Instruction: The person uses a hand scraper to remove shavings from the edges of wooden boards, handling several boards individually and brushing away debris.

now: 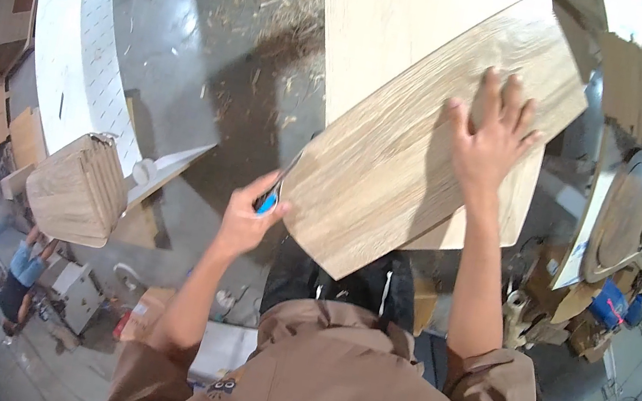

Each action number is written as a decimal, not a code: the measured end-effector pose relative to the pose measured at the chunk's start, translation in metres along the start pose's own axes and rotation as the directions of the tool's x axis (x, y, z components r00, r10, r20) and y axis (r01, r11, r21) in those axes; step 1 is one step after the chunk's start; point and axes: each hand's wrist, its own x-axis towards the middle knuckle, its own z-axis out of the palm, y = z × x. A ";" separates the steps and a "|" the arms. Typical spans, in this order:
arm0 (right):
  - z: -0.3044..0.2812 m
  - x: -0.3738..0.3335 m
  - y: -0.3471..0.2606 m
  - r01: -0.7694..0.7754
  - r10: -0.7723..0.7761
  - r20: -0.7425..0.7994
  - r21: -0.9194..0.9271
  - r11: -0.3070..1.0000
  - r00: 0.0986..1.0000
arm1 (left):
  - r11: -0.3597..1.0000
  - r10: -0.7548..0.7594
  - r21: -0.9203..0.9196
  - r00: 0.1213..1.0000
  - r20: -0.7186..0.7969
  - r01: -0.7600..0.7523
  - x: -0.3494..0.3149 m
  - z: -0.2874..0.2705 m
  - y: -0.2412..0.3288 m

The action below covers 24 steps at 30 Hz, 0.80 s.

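Note:
My right hand (492,145) lies flat with its fingers spread on a wood-grain board (399,146), toward the board's far right part. The board slants from near my waist up to the upper right. At the board's left edge, my left hand (249,218) is closed around a slim blue-handled tool (266,202). A long, thin dark part of the tool runs along that edge; its exact kind is partly hidden by my fingers. Beneath the board is a paler wood-grain panel (380,13), which reaches past it at the far side and the right.
Wood shavings (295,28) litter the grey floor beyond my left hand. To the left stand a stack of wood-grain pieces (75,192) and a long white panel (76,54). At right are an oval-cornered board (634,217) and a blue container (610,303). Another person (18,289) is far left.

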 end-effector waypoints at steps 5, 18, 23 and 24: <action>-0.007 0.018 -0.031 0.205 -0.200 -0.078 0.060 0.977 0.977 | 0.999 -0.004 -0.051 0.974 -0.228 -0.008 -0.061 0.053 -0.014; 0.032 0.083 -0.094 0.719 -0.688 -0.211 0.222 0.659 0.695 | 0.998 0.064 0.034 0.831 -0.552 -0.054 -0.103 0.163 -0.035; -0.019 0.063 -0.119 0.649 -0.677 -0.078 0.383 0.657 0.732 | 0.869 0.307 0.495 0.810 -0.499 -0.024 -0.120 0.145 -0.031; -0.015 0.062 -0.116 0.553 -0.534 -0.148 0.291 0.781 0.832 | 0.858 0.352 0.509 0.797 -0.491 -0.065 -0.119 0.146 -0.036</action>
